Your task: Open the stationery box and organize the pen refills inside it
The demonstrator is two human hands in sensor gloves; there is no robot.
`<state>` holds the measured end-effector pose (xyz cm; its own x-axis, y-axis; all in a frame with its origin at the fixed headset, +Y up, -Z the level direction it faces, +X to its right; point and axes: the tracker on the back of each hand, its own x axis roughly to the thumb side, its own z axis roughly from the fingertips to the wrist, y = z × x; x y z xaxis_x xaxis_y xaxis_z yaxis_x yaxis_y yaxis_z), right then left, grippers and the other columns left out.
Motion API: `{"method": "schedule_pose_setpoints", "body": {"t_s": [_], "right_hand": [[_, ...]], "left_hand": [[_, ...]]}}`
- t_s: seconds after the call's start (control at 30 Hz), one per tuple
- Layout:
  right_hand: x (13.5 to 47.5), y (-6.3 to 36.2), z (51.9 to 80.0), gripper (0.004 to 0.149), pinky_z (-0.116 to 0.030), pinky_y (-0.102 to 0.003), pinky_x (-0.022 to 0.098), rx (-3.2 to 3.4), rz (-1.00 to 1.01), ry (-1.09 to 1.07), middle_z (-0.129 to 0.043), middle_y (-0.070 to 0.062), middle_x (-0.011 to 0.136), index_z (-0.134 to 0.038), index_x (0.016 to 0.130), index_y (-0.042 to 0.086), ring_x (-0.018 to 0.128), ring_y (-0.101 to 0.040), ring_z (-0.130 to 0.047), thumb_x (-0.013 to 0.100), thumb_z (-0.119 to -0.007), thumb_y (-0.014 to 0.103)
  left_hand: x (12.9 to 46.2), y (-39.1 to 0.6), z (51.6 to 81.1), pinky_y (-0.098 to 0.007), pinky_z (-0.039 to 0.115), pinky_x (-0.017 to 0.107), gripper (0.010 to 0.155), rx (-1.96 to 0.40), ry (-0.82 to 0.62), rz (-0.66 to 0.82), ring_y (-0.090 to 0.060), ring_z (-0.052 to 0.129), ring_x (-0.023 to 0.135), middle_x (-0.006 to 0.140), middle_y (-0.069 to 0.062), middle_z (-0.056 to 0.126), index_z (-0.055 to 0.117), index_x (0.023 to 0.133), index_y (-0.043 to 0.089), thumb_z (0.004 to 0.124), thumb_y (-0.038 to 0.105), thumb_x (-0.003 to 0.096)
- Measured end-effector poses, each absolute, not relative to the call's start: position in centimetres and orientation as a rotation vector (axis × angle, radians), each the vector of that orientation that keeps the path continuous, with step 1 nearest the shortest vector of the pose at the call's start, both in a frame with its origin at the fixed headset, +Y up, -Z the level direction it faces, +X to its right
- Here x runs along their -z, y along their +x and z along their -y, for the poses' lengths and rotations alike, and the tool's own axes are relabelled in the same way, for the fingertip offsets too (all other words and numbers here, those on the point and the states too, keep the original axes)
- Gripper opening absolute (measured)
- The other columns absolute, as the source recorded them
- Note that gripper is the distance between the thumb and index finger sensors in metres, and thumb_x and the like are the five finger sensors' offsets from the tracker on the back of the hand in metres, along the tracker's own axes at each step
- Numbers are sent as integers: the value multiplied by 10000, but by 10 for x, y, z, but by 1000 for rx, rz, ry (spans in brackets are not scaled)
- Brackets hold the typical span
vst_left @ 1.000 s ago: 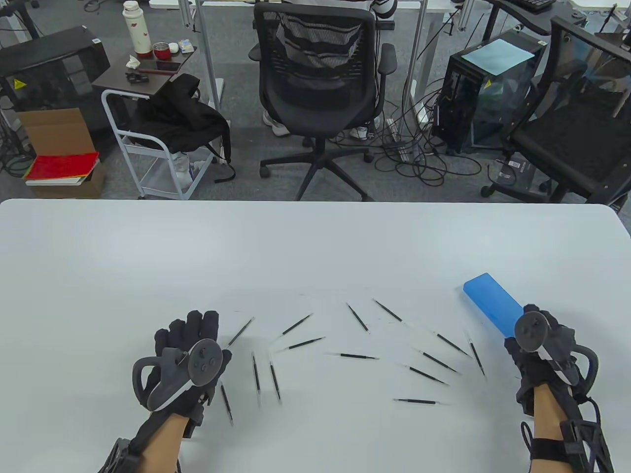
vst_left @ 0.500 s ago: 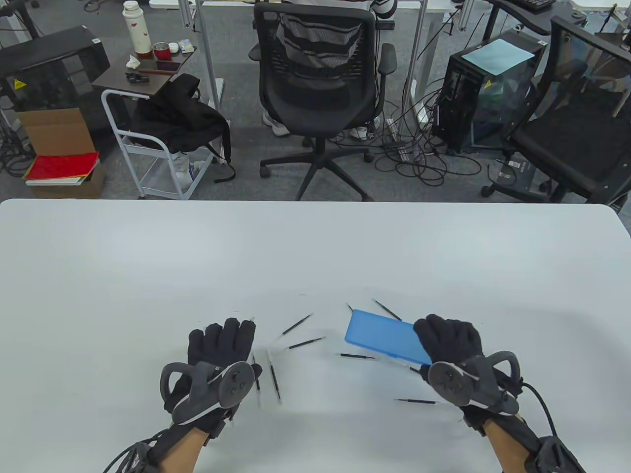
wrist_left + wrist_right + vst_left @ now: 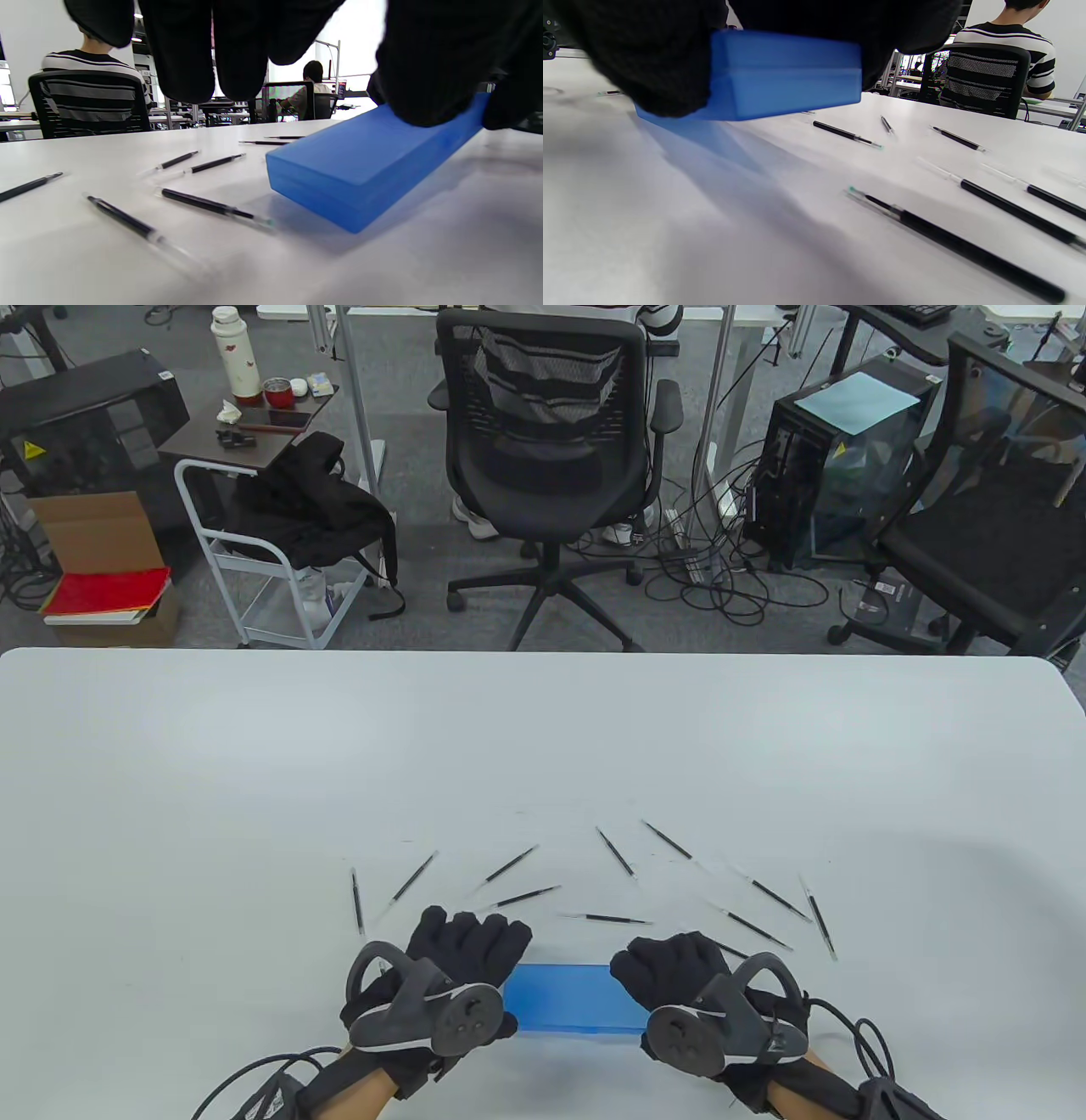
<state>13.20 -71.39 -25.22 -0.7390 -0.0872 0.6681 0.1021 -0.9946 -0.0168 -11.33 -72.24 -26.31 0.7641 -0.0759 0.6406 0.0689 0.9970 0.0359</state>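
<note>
The box (image 3: pixel 570 999) is a flat, long rectangle of translucent blue plastic with rounded edges, its lid down and a thin seam running round the side, as the right wrist view (image 3: pixel 785 72) shows plainly. It sits between the two hands near the front of the white table (image 3: pixel 254 780), its long side running from one hand to the other. In the left wrist view (image 3: pixel 365 169) the near end looks lifted a little off the tabletop, with a shadow under it, while the far end slopes away toward the other glove. The right hand (image 3: pixel 679 976) grasps its end of the box, fingers curled over the top and thumb against the side. The left hand (image 3: pixel 462 954) is at the other end; from above its fingers lie over that end, but the left wrist view shows them hanging free above the table, so I cannot tell whether it is gripping. Beyond the fingertips of both hands the pen refills (image 3: pixel 607 918) lie scattered in a loose arc, thin black sticks with clear tips, each apart from the box. Further off, past the table's far edge, stands a black office chair (image 3: pixel 551 432).
</note>
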Motion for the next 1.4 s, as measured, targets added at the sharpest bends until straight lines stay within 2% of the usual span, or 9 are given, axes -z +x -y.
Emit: {"method": "schedule_pose_setpoints", "body": {"t_s": [0.27,0.63,1.07,1.23,1.4], "right_hand": [[254,127,725,881,-621,-646,753,2818,119,-1136,-680,-230,1148,-559,1125,153,942,-447,-802,390,-920,477],[258,119,740,901,-636,-630,756,2752,172,-1111,-670,-228,1153,-520,1131,148,947,-441,-824,388,-923,461],[263,120,735,870,-634,-620,766,2774,234,-1100,-678,-224,1146,-537,1132,160,985,-446,-814,401,-920,439],[265,121,731,835,-637,-627,762,2801,277,-1085,-683,-231,1160,-552,1132,160,1000,-452,-829,425,-897,439],[274,123,722,762,-620,-624,768,2831,308,-1065,-740,-214,1166,-606,1122,186,1048,-441,-771,452,-860,444]], "left_hand": [[259,-94,740,-677,552,757,931,198,-48,743,-388,815,1022,1168,-97,703,506,1163,182,847,623,418],[256,-85,746,-667,561,760,883,245,-22,755,-363,861,978,1123,-106,756,576,1138,162,862,589,421],[250,-71,748,-676,555,758,875,336,8,750,-387,877,945,1099,-129,787,628,1120,127,871,584,415],[251,-70,747,-677,549,757,879,349,5,735,-374,878,952,1107,-113,783,616,1127,139,869,588,414],[254,-70,745,-680,536,758,913,360,-6,698,-359,878,960,1118,-92,775,581,1141,160,863,598,392]]}}
